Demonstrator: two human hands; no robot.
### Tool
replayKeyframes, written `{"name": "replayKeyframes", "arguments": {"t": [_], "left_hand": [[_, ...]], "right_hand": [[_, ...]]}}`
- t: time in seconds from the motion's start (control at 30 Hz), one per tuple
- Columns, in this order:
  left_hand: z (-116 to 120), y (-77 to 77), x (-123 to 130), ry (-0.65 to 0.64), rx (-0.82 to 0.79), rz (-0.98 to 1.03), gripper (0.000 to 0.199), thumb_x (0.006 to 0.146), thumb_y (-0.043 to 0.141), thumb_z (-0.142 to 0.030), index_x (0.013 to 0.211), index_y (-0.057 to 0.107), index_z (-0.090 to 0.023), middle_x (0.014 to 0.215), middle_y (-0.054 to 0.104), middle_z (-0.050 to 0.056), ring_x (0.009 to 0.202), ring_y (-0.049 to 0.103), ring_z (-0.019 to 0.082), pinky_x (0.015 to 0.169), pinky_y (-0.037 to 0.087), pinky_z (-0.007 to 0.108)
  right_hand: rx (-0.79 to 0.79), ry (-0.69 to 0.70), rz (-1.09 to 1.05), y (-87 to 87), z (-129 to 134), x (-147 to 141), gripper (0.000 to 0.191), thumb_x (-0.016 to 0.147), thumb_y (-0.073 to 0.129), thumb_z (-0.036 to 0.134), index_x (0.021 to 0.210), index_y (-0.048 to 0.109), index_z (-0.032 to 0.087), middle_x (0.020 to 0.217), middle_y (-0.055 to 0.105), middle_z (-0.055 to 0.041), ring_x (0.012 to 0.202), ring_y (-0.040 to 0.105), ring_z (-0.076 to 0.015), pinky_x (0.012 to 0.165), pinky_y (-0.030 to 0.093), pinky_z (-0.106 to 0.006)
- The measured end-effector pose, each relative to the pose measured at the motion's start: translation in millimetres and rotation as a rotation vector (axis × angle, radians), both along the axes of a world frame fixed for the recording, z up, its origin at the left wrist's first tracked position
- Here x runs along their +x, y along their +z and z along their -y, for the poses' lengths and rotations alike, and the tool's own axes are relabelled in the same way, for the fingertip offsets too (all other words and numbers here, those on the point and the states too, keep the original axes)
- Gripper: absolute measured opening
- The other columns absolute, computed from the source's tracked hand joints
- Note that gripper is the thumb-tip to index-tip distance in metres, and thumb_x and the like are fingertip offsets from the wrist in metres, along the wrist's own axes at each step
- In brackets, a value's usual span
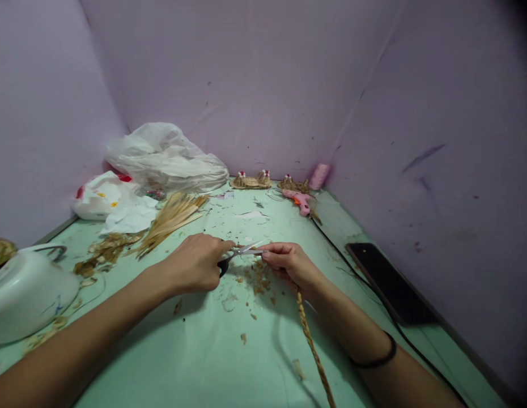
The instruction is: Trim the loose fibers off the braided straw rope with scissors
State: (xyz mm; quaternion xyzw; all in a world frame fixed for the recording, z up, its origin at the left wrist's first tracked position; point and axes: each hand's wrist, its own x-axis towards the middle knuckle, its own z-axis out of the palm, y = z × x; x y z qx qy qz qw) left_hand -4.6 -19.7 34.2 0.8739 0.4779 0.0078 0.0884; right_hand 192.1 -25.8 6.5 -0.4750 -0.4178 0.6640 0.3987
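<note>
My left hand [198,259] is closed round the black handles of a pair of scissors [243,251]. The blades point right, slightly parted, and reach the fingertips of my right hand [291,263]. That hand pinches a braided straw cord [311,334], whose tail hangs from under the palm toward the bottom edge. The part of the cord at the blades is thin and partly hidden by the fingers. Small brown clippings [259,279] lie on the green tabletop [212,351] below both hands.
Dried leaf strips [172,218], a plastic bag [170,158] and a white pot [32,294] are on the left. At the back stand woven slippers [251,182], a pink glue gun [298,200] and a thread spool [319,176]. A phone [389,283] and black cable lie right.
</note>
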Motion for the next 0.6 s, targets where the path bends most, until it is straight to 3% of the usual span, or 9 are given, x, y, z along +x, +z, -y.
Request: {"name": "replayKeyframes", "arguments": {"t": [0.23, 0.6], "left_hand": [[0.0, 1.9, -1.3, -0.036, 0.002, -0.012, 0.036, 0.062, 0.049, -0.015, 0.095, 0.059, -0.026, 0.073, 0.064, 0.003, 0.072, 0.058, 0.022, 0.058, 0.036, 0.026], [4.6, 1.9, 5.1, -0.068, 0.027, -0.125, 0.041, 0.061, 0.049, -0.012, 0.100, 0.056, -0.024, 0.072, 0.064, 0.004, 0.068, 0.058, 0.021, 0.058, 0.036, 0.027]], "right_hand": [[0.008, 0.105, -0.083, -2.2, -1.7, 4.2, 0.024, 0.054, 0.069, 0.022, 0.075, 0.069, 0.011, 0.043, 0.037, 0.0075, 0.038, 0.020, -0.0023, 0.038, 0.011, -0.020], [-0.011, 0.086, -0.036, -4.7, -2.3, 4.1, 0.012, 0.051, 0.067, 0.019, 0.062, 0.066, 0.012, 0.041, 0.045, 0.0058, 0.036, 0.022, -0.0022, 0.036, 0.010, -0.020]]}}
